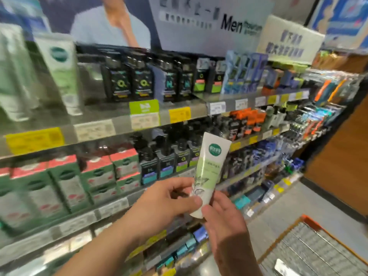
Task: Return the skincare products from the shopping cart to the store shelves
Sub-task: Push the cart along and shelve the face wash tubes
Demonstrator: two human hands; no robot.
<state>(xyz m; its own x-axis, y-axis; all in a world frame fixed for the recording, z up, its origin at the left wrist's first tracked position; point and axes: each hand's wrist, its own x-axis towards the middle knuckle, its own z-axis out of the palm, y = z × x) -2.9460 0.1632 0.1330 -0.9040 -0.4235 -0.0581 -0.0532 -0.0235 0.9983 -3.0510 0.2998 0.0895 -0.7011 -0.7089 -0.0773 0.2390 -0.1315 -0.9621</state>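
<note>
You hold the tube in front of the shelves, cap end down, flat crimped end up. It is soft white-and-green plastic with a round green logo. Your left hand pinches its lower part between thumb and fingers; your right hand cups the cap end from the near side, fingers curled against it. The tube is not yet shelved. A matching tube stands on the upper shelf, far left; judge that as the likely destination. Dark boxed bottles fill the middle of that shelf. The wire cart sits near right; a pale item lies inside, possibly another product, though blur prevents confirmation. Expect more returns to remain.
</note>
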